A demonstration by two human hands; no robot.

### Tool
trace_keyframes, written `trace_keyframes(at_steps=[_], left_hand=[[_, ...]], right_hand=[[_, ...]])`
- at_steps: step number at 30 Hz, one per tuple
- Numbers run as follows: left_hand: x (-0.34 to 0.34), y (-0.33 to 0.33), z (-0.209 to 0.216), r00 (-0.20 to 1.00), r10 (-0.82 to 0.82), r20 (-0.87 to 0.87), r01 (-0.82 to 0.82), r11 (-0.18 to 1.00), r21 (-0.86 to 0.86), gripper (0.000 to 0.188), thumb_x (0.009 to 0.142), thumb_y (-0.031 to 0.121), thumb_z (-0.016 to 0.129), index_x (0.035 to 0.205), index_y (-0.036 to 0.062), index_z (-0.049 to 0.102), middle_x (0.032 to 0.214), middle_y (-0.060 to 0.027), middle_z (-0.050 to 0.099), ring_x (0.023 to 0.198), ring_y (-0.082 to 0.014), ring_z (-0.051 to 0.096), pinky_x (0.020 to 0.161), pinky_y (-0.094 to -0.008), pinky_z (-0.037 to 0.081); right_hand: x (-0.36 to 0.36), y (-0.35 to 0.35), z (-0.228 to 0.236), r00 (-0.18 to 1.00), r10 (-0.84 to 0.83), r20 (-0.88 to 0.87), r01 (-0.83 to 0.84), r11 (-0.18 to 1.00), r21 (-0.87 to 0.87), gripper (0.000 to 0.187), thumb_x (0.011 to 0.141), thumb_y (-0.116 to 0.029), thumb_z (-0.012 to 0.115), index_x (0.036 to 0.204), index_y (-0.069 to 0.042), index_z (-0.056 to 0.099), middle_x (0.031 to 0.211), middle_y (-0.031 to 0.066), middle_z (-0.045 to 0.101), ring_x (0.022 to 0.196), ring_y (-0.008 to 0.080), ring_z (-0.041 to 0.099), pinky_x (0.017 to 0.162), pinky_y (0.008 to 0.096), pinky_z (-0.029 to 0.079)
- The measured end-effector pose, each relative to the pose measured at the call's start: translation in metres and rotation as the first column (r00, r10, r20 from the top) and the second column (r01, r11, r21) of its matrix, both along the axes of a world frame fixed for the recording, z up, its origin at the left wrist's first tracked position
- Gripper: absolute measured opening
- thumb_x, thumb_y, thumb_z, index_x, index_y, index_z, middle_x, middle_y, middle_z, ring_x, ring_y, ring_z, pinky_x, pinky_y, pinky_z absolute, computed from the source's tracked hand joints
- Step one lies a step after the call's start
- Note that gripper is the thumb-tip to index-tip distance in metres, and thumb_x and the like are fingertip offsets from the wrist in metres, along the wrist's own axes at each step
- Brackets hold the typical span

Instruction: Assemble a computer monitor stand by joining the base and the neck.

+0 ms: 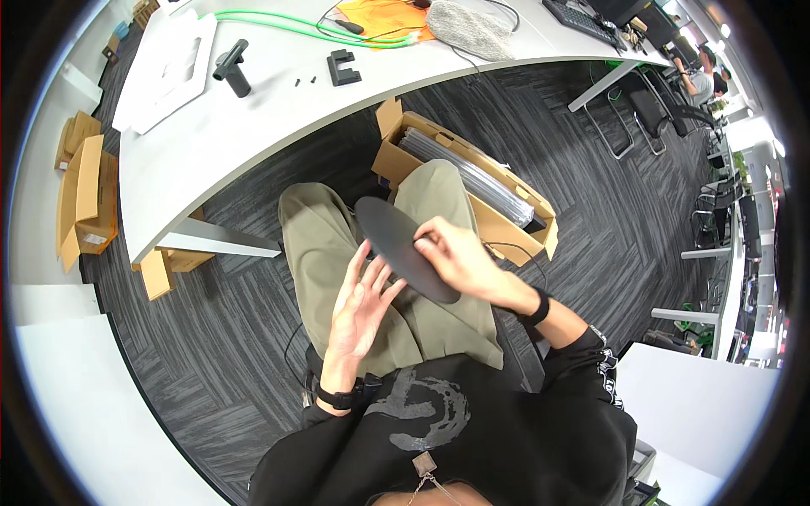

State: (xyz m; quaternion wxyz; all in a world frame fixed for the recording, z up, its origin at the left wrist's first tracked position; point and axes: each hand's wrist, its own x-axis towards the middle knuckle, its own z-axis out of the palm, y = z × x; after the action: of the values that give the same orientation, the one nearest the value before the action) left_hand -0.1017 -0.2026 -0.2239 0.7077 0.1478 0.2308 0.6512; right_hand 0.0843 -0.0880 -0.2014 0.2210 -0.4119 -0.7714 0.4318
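1. Black sweatshirt (pixel 515 417) with grey printed motif, at six o'clock, with silver-chained square pendant (pixel 424 463) over it.
2. Thin, matte-black round disc (pixel 398 246), tilted, at centre of dial, above olive-green cloth trousers (pixel 312 270).
3. Right hand (pixel 460 257): pinching disc between thumb and fingers at its two-o'clock side.
4. Left hand (pixel 359 316): palm up, fingers loosely spread, tips at disc's eight-o'clock edge; cannot tell whether touching.
5. White tabletop (pixel 194 160), toward twelve o'clock, bearing black T-shaped handle (pixel 237 82) at half past ten, two small black screws (pixel 297 83) at eleven, black C-shaped bracket (pixel 340 78) just short of twelve.
6. Open brown cardboard box (pixel 494 226), between one and two o'clock, containing plastic-wrapped flat pieces (pixel 494 190).
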Motion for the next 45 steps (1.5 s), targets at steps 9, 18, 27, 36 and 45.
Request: trace_keyframes(at_steps=[9,18,27,36,45], left_hand=[[-0.010,0.017,0.001,0.970,-0.029,-0.243,0.025,0.999,-0.022,0.065,0.099,0.044,0.049,0.147,0.0023,0.035,0.154,-0.0248,0.034,0.142,-0.0350,0.036,0.110,-0.0486,0.038],[-0.005,0.098,0.016,0.812,-0.177,-0.556,0.162,0.984,-0.077,0.038,0.103,0.026,0.048,0.132,0.0019,0.051,0.138,-0.0217,0.054,0.126,-0.0307,0.055,0.097,-0.0395,0.048],[0.032,0.250,0.004,0.476,-0.363,-0.801,0.395,0.902,-0.174,0.029,0.103,0.020,0.049,0.122,0.0005,0.059,0.128,-0.0144,0.063,0.120,-0.0228,0.059,0.098,-0.0341,0.047],[0.082,0.397,-0.139,0.009,-0.314,-0.949,0.348,0.891,-0.292,0.035,0.093,0.021,0.064,0.124,0.0063,0.061,0.121,-0.0164,0.064,0.114,-0.0252,0.060,0.098,-0.0346,0.044],[0.103,0.419,-0.213,-0.247,0.026,-0.969,0.721,0.672,-0.166,0.027,0.092,0.015,0.063,0.119,0.0099,0.066,0.139,-0.0111,0.055,0.135,-0.0302,0.044,0.112,-0.0417,0.036]], right_hand=[[0.167,0.091,-0.017,0.937,-0.336,-0.101,0.316,0.933,-0.174,0.019,0.102,-0.025,0.055,0.106,-0.008,0.060,0.082,-0.0050,0.056,0.076,0.0040,0.051,0.069,0.0222,0.046],[0.302,0.104,-0.092,0.700,-0.673,-0.239,0.434,0.666,-0.606,0.013,0.105,-0.015,0.046,0.111,-0.010,0.056,0.100,-0.0016,0.064,0.092,0.0068,0.060,0.077,0.0228,0.050],[0.341,0.119,-0.140,0.704,-0.691,-0.164,0.462,0.621,-0.634,0.015,0.105,-0.021,0.047,0.108,-0.010,0.058,0.096,-0.0035,0.061,0.083,0.0030,0.055,0.072,0.0214,0.047],[0.362,0.130,-0.150,0.598,-0.787,-0.153,0.440,0.481,-0.758,0.053,0.102,-0.054,0.044,0.122,-0.006,0.054,0.108,0.0024,0.060,0.102,0.0098,0.057,0.089,0.0273,0.049],[0.371,0.131,-0.163,0.758,-0.632,-0.161,0.518,0.733,-0.441,0.060,0.097,-0.053,0.056,0.130,-0.006,0.042,0.118,0.0045,0.052,0.118,0.0137,0.049,0.104,0.0340,0.042]])
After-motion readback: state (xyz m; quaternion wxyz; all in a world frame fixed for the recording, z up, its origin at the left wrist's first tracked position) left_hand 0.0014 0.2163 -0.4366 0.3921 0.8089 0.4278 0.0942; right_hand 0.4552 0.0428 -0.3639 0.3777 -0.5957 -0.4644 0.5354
